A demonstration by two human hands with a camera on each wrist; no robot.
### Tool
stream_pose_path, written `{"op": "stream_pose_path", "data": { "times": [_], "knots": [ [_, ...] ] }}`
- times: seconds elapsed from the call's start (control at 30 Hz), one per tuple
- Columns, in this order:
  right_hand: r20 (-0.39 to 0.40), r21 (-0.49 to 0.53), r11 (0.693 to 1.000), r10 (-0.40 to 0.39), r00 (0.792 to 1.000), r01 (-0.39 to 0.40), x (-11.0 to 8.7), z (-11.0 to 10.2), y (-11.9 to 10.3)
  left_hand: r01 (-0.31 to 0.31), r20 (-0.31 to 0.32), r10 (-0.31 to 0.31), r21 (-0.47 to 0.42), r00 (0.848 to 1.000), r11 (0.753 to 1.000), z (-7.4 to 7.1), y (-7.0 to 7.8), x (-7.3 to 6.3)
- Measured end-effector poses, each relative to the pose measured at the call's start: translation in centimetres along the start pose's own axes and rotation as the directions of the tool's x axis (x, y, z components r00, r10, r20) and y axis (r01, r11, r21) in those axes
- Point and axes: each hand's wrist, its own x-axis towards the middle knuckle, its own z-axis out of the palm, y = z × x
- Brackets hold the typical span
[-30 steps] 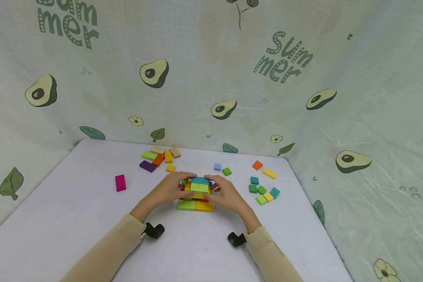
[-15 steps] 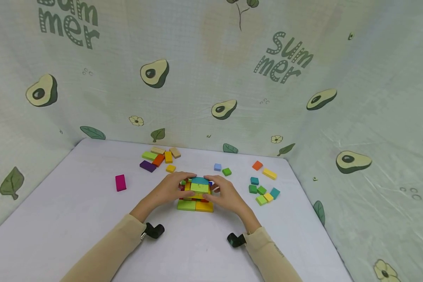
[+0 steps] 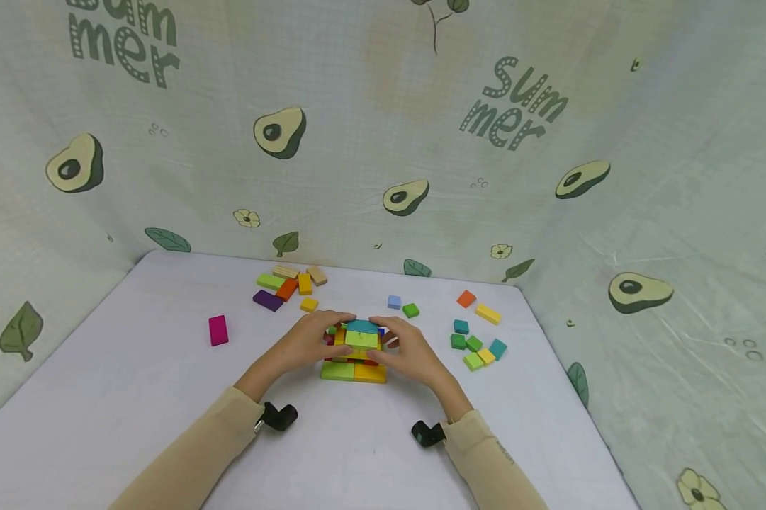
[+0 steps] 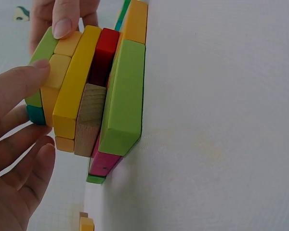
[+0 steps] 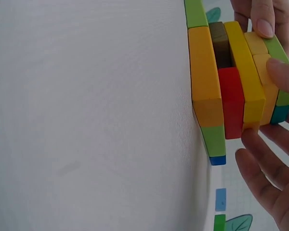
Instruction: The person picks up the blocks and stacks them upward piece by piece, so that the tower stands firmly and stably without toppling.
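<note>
A layered stack of coloured wooden blocks stands on the white table, with a light green block (image 3: 338,371) and an orange block (image 3: 370,373) along its front base. Higher up are a long yellow block (image 4: 76,86), a red block (image 5: 231,101) and a bare wood block (image 4: 90,115). A light green block (image 3: 361,341) and a teal block (image 3: 362,326) top it. My left hand (image 3: 309,340) holds the upper blocks from the left, thumb in front. From the right, my right hand (image 3: 411,350) grips the same upper layers, thumb likewise in front. The stack's back is mostly hidden.
A magenta block (image 3: 218,331) lies to the left. Behind it, toward the back edge, is a loose group including a purple block (image 3: 268,301). A light blue block (image 3: 393,302) sits behind the stack. Several small blocks, one orange-red block (image 3: 465,298) among them, lie at right.
</note>
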Motion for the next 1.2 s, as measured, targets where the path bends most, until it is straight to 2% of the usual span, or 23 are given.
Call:
{"op": "stream_pose_path", "data": {
  "times": [0.43,0.63,0.8,1.03,1.2],
  "knots": [
    [-0.005,0.003,1.000,0.010,1.000,-0.010,0.1,0.0,0.1,0.006,0.002,-0.006,0.005,1.000,1.000,-0.1,0.1,-0.1],
    [-0.002,0.006,1.000,0.014,1.000,-0.014,0.1,-0.1,0.0,0.013,0.022,-0.012,-0.024,1.000,1.000,-0.4,-0.2,-0.1],
    [0.005,0.007,1.000,0.026,1.000,-0.026,0.0,-0.1,-0.1,0.030,0.021,-0.029,-0.043,0.999,0.999,-1.6,-0.7,-0.4],
    [0.008,0.013,0.999,0.033,0.999,-0.033,0.0,-0.1,-0.1,0.064,-0.045,-0.064,-0.004,0.997,0.998,-3.8,-1.9,-0.7],
    [0.011,0.012,1.000,0.025,1.000,-0.025,0.1,-0.1,0.0,0.082,-0.070,-0.081,0.000,0.994,0.997,-5.1,-2.5,-1.3]
  ]
}}
